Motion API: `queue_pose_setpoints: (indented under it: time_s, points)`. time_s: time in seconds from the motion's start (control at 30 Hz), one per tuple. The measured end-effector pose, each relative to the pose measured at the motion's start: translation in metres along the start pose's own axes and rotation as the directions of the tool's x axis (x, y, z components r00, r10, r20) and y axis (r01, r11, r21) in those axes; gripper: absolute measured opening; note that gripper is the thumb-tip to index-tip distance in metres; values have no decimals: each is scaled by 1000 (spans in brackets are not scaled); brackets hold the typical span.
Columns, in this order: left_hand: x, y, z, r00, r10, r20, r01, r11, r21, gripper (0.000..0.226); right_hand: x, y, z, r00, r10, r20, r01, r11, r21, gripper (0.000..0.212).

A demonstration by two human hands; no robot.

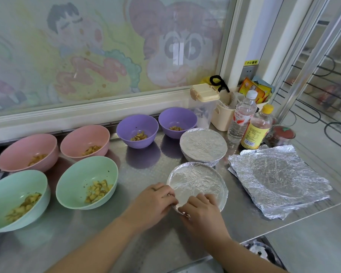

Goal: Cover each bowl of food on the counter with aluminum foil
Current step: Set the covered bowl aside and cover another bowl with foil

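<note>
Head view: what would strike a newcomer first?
Left hand and right hand pinch a round foil-capped bowl's rim at front centre, with a second foil-covered bowl behind. Left of them, two pink bowls, two green bowls and two purple bowls of diced food sit uncovered. Crinkled silver foil sheets lie stacked at right.

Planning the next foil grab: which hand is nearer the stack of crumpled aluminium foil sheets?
Right. The right hand pinches the rim of the near foil-covered bowl, left of the stack of crumpled aluminium foil sheets; the left hand grips that rim farther left.
</note>
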State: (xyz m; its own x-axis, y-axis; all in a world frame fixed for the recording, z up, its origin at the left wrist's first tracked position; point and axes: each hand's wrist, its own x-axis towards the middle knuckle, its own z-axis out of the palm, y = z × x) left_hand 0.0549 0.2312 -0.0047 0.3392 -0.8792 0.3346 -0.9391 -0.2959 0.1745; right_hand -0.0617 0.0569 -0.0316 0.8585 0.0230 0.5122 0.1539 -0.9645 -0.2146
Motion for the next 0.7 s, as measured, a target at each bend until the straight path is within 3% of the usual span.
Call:
queue_pose_setpoints:
  time_s: [0.13, 0.3, 0.47, 0.57, 0.7]
  points:
    - [0, -1, 0, 995, 101, -21, -98, 989, 113, 8, -4, 7, -1, 999, -32, -37, 33, 999, 19, 24]
    - [-3, 16, -2, 969, 241, -59, -228, 959, 168, 11, -13, 31, -11, 989, -150, -6, 149, 984, 96, 30]
    - [1, 28, 2, 970, 235, -66, -223, 963, 151, 12, -15, 51, -19, 968, -241, 65, 234, 967, 102, 10]
    - [0, 29, 3, 977, 211, -35, -205, 971, 123, 10, -15, 57, -28, 961, -250, 121, 240, 967, 91, 21]
    - [3, 34, 8, 980, 197, -37, -192, 976, 106, 9, -12, 44, -25, 963, -260, 73, 257, 965, 54, 17]
